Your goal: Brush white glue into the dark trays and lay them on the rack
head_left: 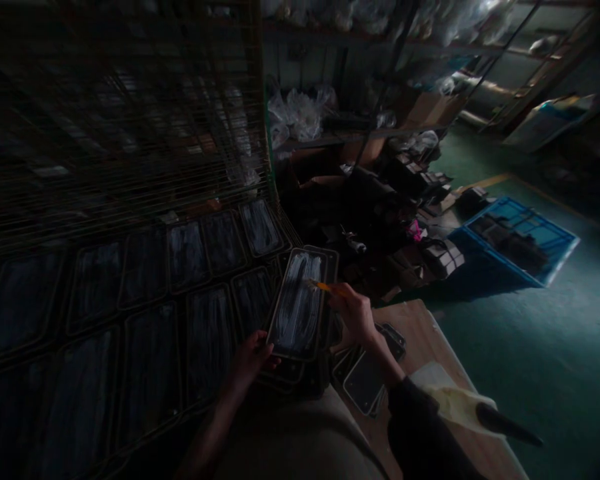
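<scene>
My left hand [257, 351] grips the lower left edge of a dark rectangular panel [295, 320], thumb on top. Whitish streaks of some coating run lengthwise over the panel's face. In my right hand [354, 310] is a brush with an orange handle [323, 287]; its bristles [312, 285] touch the upper middle of the panel. Beneath the held panel, more dark panels [293, 371] are stacked. To the left, several streaked panels [207, 333] lie side by side in rows.
On the wooden board [420, 327] at right are loose dark panels [367, 380] and a pale bottle with a dark nozzle [460, 403]. A wire rack [265, 133] rises behind the rows. A blue crate [555, 260] stands on the green floor, near cartons [443, 257].
</scene>
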Demonstrator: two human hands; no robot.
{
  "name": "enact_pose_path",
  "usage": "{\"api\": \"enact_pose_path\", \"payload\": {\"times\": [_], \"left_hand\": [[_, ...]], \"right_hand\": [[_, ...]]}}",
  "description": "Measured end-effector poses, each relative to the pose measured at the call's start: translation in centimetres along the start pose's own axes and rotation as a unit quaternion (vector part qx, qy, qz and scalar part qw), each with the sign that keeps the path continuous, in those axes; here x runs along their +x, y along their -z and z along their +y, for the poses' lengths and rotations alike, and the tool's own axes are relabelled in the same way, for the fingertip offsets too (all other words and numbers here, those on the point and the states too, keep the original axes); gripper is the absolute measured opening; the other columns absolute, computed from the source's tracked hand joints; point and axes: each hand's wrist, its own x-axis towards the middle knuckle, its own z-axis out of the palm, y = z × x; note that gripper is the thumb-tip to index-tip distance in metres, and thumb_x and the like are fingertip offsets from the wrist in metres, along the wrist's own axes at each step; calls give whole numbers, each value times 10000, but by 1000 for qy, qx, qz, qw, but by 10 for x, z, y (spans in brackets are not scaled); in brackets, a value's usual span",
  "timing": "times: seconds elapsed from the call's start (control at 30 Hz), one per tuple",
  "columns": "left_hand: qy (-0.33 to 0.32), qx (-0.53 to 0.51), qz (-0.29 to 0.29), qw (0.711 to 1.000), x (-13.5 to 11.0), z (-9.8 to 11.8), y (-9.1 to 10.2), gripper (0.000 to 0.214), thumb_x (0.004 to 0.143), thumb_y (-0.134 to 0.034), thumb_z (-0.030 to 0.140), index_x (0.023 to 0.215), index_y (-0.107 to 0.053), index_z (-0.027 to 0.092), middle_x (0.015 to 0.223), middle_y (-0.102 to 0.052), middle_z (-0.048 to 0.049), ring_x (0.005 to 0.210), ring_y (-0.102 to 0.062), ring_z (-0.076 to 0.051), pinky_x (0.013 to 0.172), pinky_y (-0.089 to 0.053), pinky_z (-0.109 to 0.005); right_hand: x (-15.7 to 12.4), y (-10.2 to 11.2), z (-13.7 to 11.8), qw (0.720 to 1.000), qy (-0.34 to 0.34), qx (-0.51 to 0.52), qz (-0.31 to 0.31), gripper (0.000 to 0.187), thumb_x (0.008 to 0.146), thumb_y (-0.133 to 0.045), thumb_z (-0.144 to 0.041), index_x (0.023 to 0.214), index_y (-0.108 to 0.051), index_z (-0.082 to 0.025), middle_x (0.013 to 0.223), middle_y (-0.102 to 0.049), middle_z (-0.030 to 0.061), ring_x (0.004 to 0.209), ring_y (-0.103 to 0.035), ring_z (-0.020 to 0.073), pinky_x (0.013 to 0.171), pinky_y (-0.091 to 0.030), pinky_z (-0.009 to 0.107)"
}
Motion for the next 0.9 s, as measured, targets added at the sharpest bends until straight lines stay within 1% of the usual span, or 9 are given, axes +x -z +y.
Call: {"api": "enact_pose_path", "payload": {"times": [0.13, 0.27, 0.33, 0.4, 0.47, 0.57, 0.7, 0.8, 0.9], "left_hand": [[-11, -28, 10, 1000, -2, -4, -1, 455, 647, -762, 468, 906, -530, 175, 739, -674, -3, 571, -686, -198, 512, -558, -289], [-8, -47, 45, 998, -5, -4, -3, 492, 619, -792, 442, 954, -545, 180, 814, -674, -10, 641, -686, -202, 573, -584, -327], [-10, -53, 43, 998, -7, 0, -4, 476, 622, -793, 425, 953, -557, 178, 843, -669, -16, 699, -678, -202, 595, -589, -331], [-4, -62, 14, 998, -9, 5, -4, 442, 639, -780, 408, 944, -566, 170, 839, -663, -20, 714, -661, -193, 588, -584, -319], [13, -85, -9, 996, -11, 10, -4, 431, 655, -766, 379, 978, -571, 171, 843, -660, -21, 703, -648, -177, 569, -570, -293], [42, -153, -16, 987, -15, 16, -2, 461, 661, -754, 319, 1070, -578, 200, 913, -662, -28, 711, -647, -160, 540, -535, -241], [57, -213, -44, 974, -17, 27, 2, 499, 673, -731, 312, 1145, -591, 229, 964, -677, -49, 679, -650, -162, 504, -497, -230], [25, -214, -54, 975, -17, 47, 2, 508, 684, -706, 347, 1163, -591, 223, 930, -690, -58, 688, -650, -193, 516, -502, -264], [-31, -246, -76, 966, -19, 78, 0, 499, 676, -714, 354, 1137, -600, 201, 850, -681, -41, 638, -633, -176, 518, -507, -272]], "right_hand": [[33, -1, 20, 996, 7, -55, 70, 259, 949, -452, -331, 1098, -615, -196, 810, -695, 28, 683, -658, 157, 603, -454, 203], [43, -6, 22, 995, 29, -75, 65, 252, 949, -441, -303, 1088, -619, -193, 876, -703, 47, 744, -666, 174, 641, -466, 221], [34, -7, 17, 997, 33, -65, 28, 246, 949, -441, -302, 1076, -620, -192, 855, -698, 47, 735, -668, 174, 632, -472, 219], [18, -2, 9, 999, 22, -35, -8, 240, 951, -453, -321, 1069, -619, -195, 797, -689, 33, 686, -665, 161, 601, -477, 208], [1, 7, 0, 1000, -10, 16, -12, 246, 953, -468, -359, 1061, -617, -195, 726, -671, 14, 631, -656, 150, 578, -489, 202], [-18, 23, -11, 993, -60, 76, 64, 279, 941, -503, -411, 1068, -616, -190, 711, -668, 9, 627, -663, 154, 589, -519, 213], [-27, 30, -12, 977, -69, 72, 188, 308, 935, -512, -416, 1111, -616, -186, 754, -687, 25, 676, -673, 171, 628, -532, 246], [-34, 24, -4, 973, -73, 46, 214, 341, 932, -502, -409, 1164, -609, -183, 814, -703, 50, 717, -681, 193, 657, -538, 283], [-48, 17, 5, 976, -73, -6, 203, 371, 919, -497, -407, 1202, -605, -192, 892, -715, 75, 784, -693, 231, 655, -542, 307]]}}
